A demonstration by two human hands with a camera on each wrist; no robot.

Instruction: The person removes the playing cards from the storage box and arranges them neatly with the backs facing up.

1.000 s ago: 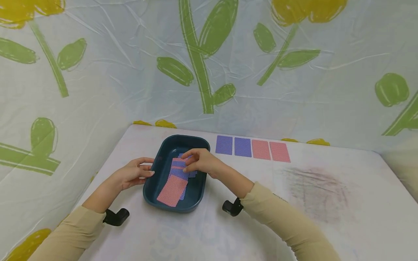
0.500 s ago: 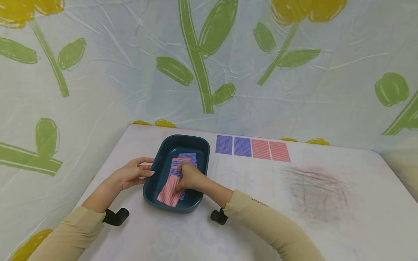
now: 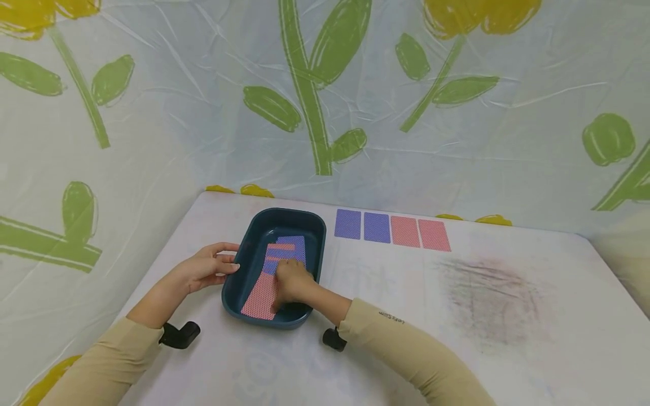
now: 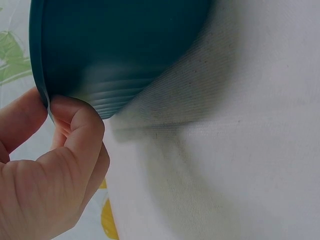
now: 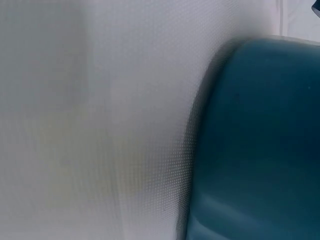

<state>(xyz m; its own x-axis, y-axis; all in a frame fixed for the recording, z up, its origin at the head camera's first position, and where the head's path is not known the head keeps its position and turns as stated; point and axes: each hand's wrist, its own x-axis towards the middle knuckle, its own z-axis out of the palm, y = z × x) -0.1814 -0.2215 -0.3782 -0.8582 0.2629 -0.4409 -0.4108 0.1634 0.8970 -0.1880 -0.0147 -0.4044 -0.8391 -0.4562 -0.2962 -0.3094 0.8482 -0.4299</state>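
My left hand (image 3: 210, 266) pinches the left rim of a dark teal plastic bin (image 3: 317, 225). In the left wrist view, the thumb and bent fingers (image 4: 75, 117) lie on either side of that rim. Inside the bin, red-backed and blue-backed playing cards lie overlapping, with a red card (image 3: 256, 299) nearest me and blue cards (image 3: 291, 243) at the back right. My right hand (image 3: 294, 282) reaches down over the right part of these cards, fingers bent. Its fingertips are partly hidden, so I cannot tell whether they grip a card. The right wrist view shows only the bin's outer wall (image 5: 260, 140) and cloth.
Behind and right of the bin, two blue cards (image 3: 347, 224) and two red cards (image 3: 405, 231) lie face down in a row. A dark smudge (image 3: 495, 304) marks the white tablecloth at the right. A flower-printed cloth wall (image 3: 203, 113) stands behind the table.
My right hand has moved down and toward me, from the back of the cards onto their right side. The blue strip beside the red card no longer shows. My left hand stays at the rim.
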